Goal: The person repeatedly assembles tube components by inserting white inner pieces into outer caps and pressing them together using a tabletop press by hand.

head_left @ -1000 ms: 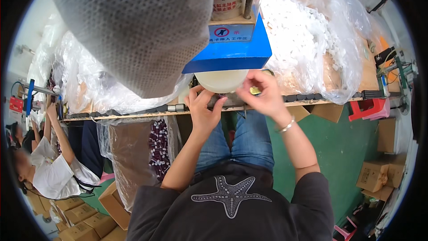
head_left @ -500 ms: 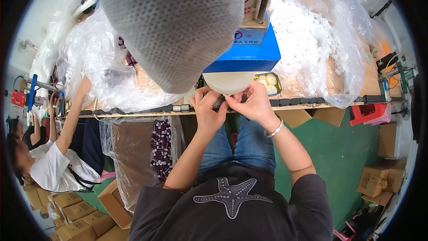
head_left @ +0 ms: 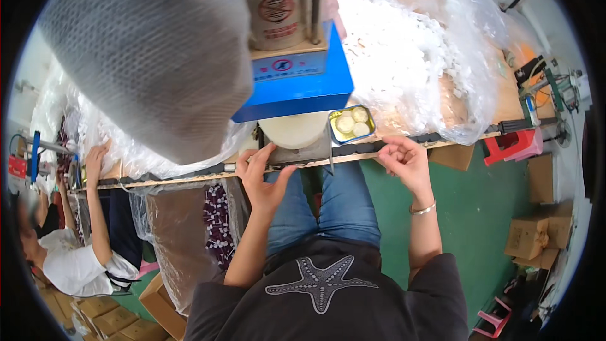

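My left hand (head_left: 259, 180) is at the bench edge, thumb and fingers apart, its fingertips beside the left of a milky round cover (head_left: 294, 131). That cover sits under the front of a blue machine housing (head_left: 303, 88). My right hand (head_left: 405, 163) is off to the right, just over the bench edge, fingers curled in toward the thumb; whatever they may pinch is too small to make out. Between the hands, right of the cover, a small tin (head_left: 334, 132) holds several round cream-coloured pieces (head_left: 360, 115).
White small parts (head_left: 404, 57) lie heaped on clear plastic sheeting at the right. A grey mesh-textured shape (head_left: 164, 57) blocks the upper left. Below the bench, a plastic-lined box (head_left: 183, 233) holds purple-and-white pieces (head_left: 218, 227). A co-worker in a white shirt (head_left: 69, 262) is at far left.
Both hands were together under the round cover. The right hand has drawn away to the right; the left has opened and stays near the cover. The view has shifted right.
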`<state>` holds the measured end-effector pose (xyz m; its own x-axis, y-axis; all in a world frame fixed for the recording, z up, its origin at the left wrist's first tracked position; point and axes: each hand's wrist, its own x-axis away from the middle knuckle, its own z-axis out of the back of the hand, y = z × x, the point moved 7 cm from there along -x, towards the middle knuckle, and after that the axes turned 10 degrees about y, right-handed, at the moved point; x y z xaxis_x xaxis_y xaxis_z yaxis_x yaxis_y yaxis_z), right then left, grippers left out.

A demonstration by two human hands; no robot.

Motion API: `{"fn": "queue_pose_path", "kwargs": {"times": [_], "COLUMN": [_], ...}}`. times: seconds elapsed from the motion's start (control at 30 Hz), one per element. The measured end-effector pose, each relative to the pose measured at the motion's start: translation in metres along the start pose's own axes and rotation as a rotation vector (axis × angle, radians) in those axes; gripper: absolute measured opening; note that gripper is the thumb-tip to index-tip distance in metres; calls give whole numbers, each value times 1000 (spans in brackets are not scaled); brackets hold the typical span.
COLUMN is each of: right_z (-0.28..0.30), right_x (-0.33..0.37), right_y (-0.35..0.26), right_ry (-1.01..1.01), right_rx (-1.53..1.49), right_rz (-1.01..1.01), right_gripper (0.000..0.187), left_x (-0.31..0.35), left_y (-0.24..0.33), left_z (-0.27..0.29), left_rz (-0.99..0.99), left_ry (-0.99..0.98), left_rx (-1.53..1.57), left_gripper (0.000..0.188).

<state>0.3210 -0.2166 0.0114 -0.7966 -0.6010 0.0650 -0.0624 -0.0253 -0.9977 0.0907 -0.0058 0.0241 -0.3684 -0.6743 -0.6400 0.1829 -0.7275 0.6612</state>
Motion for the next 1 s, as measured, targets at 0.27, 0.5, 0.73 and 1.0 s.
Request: {"fn": "queue_pose_path", "kwargs": {"times": [0.27,0.5,0.73,1.0], "right_z": [23,3,7,-20], "right_x": [-100,-170,-173,-130], "right_y": [-33,-33,-29,-54], "right_ry": [331,298,339,281], "right_rx": [375,960,1089,516], "right_rz": [414,594,584,666], "right_gripper": [16,16,11,14], "left_x": [-5,-26,-9,-32], "left_y": [10,10,-31,-90], "left_z": [-27,-16,82,165], "left_rz": [-49,48,307,410], "left_ry": [7,69,-501,-438], "left_rx": [-57,292,-152,-294], "left_gripper": [42,29,21,21]}}
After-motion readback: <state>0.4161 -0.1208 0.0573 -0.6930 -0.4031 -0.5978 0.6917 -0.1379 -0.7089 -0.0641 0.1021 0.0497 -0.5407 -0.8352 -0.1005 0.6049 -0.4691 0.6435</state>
